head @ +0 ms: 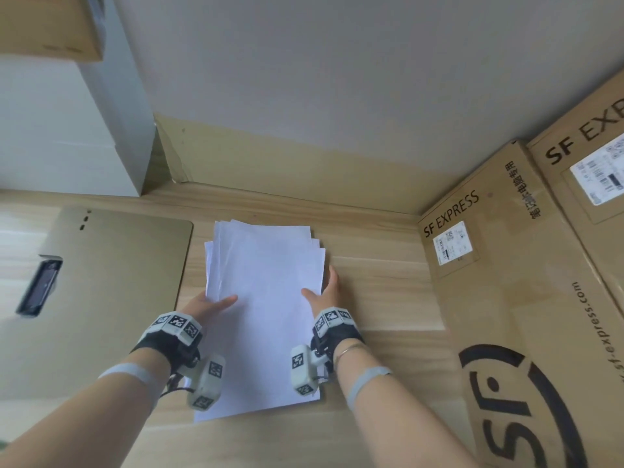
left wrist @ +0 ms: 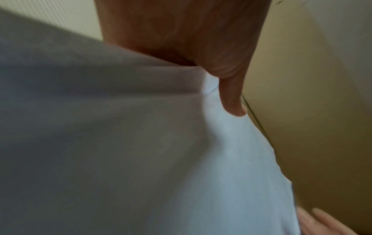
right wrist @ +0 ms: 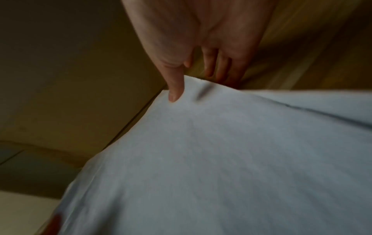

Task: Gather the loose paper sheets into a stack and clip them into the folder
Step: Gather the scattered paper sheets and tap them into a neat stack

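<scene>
A loosely squared stack of white paper sheets (head: 266, 298) lies on the wooden table (head: 378, 282), its far corners fanned out. My left hand (head: 209, 304) grips its left edge, thumb (left wrist: 233, 103) on top of the paper (left wrist: 221, 159) and fingers hidden beneath. My right hand (head: 326, 292) holds the right edge, thumb (right wrist: 175, 93) pressing down on the sheets (right wrist: 221, 151) and fingers (right wrist: 217, 66) behind the edge. The tan folder (head: 111, 282) lies open and flat to the left, with its black clip (head: 39, 288) near its left side.
Large SF Express cardboard boxes (head: 506, 265) stand against the table's right side. A white box (head: 67, 130) stands at the back left, with a brown carton (head: 47, 25) above it. A grey wall (head: 337, 79) closes the back.
</scene>
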`<state>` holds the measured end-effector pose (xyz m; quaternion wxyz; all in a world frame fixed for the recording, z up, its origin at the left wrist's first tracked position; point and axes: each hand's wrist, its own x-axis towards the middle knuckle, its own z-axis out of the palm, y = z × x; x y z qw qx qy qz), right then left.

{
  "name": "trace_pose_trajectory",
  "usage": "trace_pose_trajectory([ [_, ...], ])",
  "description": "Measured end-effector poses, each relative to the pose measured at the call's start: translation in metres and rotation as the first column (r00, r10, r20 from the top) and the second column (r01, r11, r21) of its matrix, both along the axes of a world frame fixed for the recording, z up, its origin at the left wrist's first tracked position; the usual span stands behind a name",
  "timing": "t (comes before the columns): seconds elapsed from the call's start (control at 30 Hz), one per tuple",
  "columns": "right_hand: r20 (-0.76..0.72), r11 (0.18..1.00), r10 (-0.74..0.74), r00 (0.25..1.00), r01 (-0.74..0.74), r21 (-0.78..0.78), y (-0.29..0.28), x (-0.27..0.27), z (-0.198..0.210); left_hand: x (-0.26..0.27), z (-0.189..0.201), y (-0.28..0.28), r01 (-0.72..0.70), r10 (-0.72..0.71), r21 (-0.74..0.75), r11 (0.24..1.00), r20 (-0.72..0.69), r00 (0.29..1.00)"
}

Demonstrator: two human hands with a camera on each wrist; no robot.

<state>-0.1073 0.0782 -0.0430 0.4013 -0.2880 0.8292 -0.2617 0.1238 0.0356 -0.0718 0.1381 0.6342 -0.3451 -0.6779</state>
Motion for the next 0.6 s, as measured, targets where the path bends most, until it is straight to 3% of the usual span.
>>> trace_pose_trajectory([
  [0.13,0.064,0.995,0.099,0.993,-0.099,-0.006,-0.001,0.020,-0.003,-0.004,-0.003,-0.001,0.133,-0.129,-0.021,0.991,0.125,0.984],
  [0.27,0.254,0.997,-0.057,0.965,0.067,-0.032,0.002,0.006,0.002,-0.005,0.004,-0.001,0.083,-0.075,-0.036,0.996,0.193,0.978],
  [0.37,0.345,0.975,-0.122,0.931,0.178,-0.133,0.006,-0.010,0.019,-0.013,0.027,-0.002,0.054,-0.039,-0.135,0.989,0.112,0.993],
  [0.47,0.269,0.909,-0.133,0.954,0.226,-0.351,0.001,-0.024,0.050,-0.025,0.063,-0.009,-0.027,0.000,-0.283,0.959,-0.095,0.995],
  [0.6,0.269,0.802,-0.099,0.958,0.237,-0.548,-0.006,-0.031,0.098,-0.042,0.108,-0.024,-0.141,0.042,-0.464,0.875,-0.217,0.975],
])
